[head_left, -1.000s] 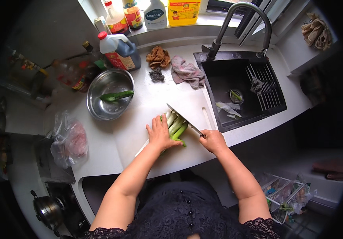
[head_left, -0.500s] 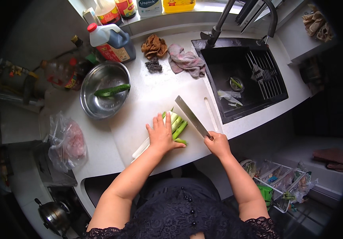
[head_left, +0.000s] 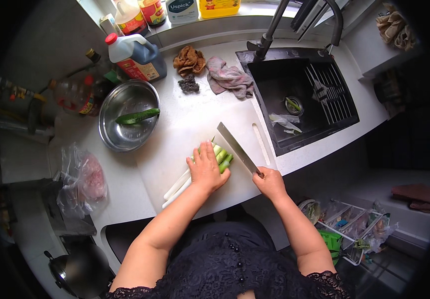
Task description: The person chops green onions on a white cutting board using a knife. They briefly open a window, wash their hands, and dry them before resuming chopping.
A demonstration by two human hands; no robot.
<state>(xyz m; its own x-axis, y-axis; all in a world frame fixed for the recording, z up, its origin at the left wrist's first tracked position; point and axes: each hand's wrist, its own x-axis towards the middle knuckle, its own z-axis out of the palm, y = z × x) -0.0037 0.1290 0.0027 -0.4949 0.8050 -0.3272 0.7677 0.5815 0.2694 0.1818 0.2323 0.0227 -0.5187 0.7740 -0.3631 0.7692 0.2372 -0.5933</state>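
On a white cutting board (head_left: 167,149) lies a bundle of green onions (head_left: 224,155), white stalks toward the near left and green ends toward the far right. My left hand (head_left: 206,168) grips the bundle from above, fingers stretched over it and thumb against its right side. In my right hand (head_left: 271,183) is the handle of a knife (head_left: 238,148) with a long, broad blade. The blade points to the far left over the board, apart from the green onions. My palm hides the middle of the bundle.
A metal bowl (head_left: 106,130) with a cucumber (head_left: 138,116) stands at the left. Behind the board are a brown crumpled cloth (head_left: 190,61), a dark scourer (head_left: 189,84) and a greyish rag (head_left: 230,77). The black sink (head_left: 320,125) is at the right; bagged pinkish food (head_left: 91,177) lies left.
My left fingers have drawn together and the thumb has moved in against the green onions, bunching their green ends closer. My right hand still holds the knife. The whole view has shifted slightly.
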